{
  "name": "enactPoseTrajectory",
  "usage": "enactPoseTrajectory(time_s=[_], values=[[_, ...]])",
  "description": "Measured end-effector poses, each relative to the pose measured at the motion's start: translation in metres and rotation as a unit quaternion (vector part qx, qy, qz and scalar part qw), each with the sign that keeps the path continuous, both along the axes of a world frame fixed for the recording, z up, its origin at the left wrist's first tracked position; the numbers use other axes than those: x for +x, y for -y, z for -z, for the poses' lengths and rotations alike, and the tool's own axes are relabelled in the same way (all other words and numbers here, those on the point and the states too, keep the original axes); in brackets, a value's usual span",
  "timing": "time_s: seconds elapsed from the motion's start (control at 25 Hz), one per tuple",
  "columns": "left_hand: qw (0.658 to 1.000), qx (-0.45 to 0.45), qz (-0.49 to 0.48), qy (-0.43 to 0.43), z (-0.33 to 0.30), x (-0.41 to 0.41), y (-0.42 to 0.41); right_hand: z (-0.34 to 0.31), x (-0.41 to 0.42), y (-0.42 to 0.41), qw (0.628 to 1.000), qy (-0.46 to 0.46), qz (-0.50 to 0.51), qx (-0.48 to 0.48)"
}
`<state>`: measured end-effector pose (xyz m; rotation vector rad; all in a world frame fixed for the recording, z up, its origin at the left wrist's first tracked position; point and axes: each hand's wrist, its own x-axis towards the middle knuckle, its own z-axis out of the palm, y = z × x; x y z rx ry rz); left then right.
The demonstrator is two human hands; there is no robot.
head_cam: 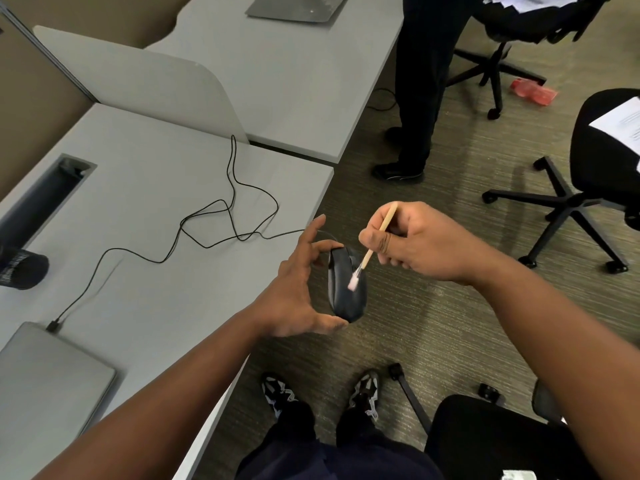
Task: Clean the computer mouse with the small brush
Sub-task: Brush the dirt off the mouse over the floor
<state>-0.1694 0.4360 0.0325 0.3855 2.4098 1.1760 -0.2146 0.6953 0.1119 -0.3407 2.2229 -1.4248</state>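
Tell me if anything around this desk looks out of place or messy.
Yes, a few things. A red wrapper lies on the carpet beside an office chair. The mouse cable sprawls in loose loops across the desk. The mouse is held off the desk edge in the left hand, but only for brushing.

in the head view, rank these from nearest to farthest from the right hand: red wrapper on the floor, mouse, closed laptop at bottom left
1. mouse, just left of the right hand, under the brush tip.
2. red wrapper, up on the carpet by the chair base.
3. closed laptop, far left on the desk.
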Motion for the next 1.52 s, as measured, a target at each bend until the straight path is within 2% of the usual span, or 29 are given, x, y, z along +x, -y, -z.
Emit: enactPoseTrajectory(time_s=[0.2, 0.64, 0.96, 1.04, 1.12, 1.24, 1.36, 1.52], values=[[1.0, 0.017, 0.008, 0.005, 0.001, 0.003, 0.002, 0.008, 0.0, 0.005, 0.998, -0.046, 0.007, 0.03], [0.999, 0.052, -0.002, 0.016, 0.009, 0.008, 0.007, 0.026, 0.008, 0.01, 0.988, -0.144, 0.049, 0.033], [0.998, 0.062, -0.004, 0.012, 0.007, 0.01, 0.006, 0.041, 0.016, 0.014, 0.965, -0.236, 0.103, 0.048], [0.998, 0.065, -0.009, 0.008, 0.006, 0.009, 0.006, 0.038, 0.014, 0.008, 0.972, -0.183, 0.149, 0.005], [0.998, 0.068, -0.013, 0.004, 0.005, 0.007, 0.007, 0.027, 0.009, -0.002, 0.977, -0.048, 0.185, -0.098], [0.996, 0.087, -0.029, 0.014, 0.003, 0.006, 0.008, 0.016, 0.002, -0.02, 0.971, 0.085, 0.14, -0.176], [0.994, 0.104, -0.03, 0.034, 0.0, 0.006, 0.008, 0.018, 0.002, -0.021, 0.968, 0.122, 0.098, -0.194], [0.991, 0.117, -0.029, 0.049, 0.001, 0.007, 0.009, 0.024, 0.002, -0.014, 0.96, 0.112, 0.135, -0.218]])
